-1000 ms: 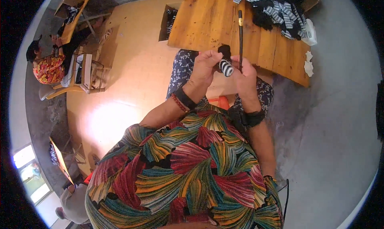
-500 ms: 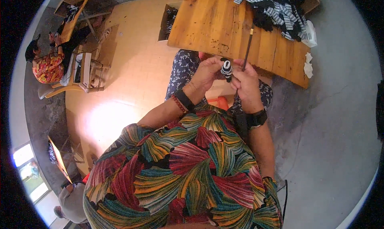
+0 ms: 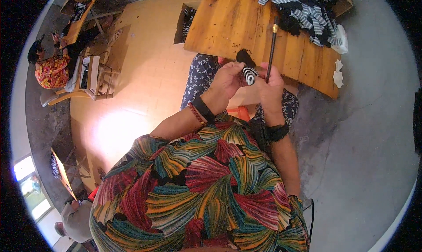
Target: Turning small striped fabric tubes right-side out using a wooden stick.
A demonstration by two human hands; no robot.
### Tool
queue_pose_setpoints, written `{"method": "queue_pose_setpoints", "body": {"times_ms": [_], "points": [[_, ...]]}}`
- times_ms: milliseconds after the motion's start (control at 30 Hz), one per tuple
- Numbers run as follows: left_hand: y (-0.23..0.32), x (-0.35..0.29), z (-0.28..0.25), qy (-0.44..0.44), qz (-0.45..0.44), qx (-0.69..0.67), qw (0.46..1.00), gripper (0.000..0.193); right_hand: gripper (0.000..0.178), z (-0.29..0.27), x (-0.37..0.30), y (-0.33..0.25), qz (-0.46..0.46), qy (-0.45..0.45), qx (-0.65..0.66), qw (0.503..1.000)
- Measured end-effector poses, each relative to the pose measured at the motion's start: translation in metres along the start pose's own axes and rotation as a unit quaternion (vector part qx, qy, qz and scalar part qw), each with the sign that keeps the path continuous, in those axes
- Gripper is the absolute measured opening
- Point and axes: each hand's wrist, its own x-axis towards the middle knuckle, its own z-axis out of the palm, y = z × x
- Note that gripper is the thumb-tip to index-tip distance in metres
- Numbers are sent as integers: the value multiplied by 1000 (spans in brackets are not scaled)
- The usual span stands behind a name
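My left hand point(image 3: 227, 81) is closed on a small black-and-white striped knit piece point(image 3: 250, 76), pinched above my lap at the table's near edge. The piece looks rolled or bunched, its pale looped end facing me and a black part sticking out on the far side. In my right hand point(image 3: 271, 88) is a thin black rod point(image 3: 272, 49) with a gold band near its dark upper end, pointing away from me over the table. The right fingertips also meet the knit piece's side; whether they grip it is hidden.
A wooden table point(image 3: 224, 23) stands ahead, with a heap of striped and black knit pieces point(image 3: 303, 10) at its far right. Past its left edge stands an open box point(image 3: 179, 32). Two other people point(image 3: 52, 74) sit at the left, one far, one near.
The knit piece has turned, so its black part now extends farther over the table and its looped end tips toward me. The rod's banded upper end has shifted slightly toward me.
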Motion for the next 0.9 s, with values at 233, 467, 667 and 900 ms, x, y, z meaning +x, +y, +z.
{"method": "queue_pose_setpoints", "body": {"times_ms": [233,467,667,900], "points": [[4,1,3,-101,-15,-13,995,11,30,1,-1,3,-12,36,-60,997],[-4,-5,8,73,-11,40,996,8,37,-6,-6,-20,24,-69,42,996],[-10,1,6,-7,68,56,996,7,39,-11,-8,-26,225,-163,377,884],[6,-20,17,-20,255,254,933,24,34,-11,-5,-33,158,-69,334,927]]}}
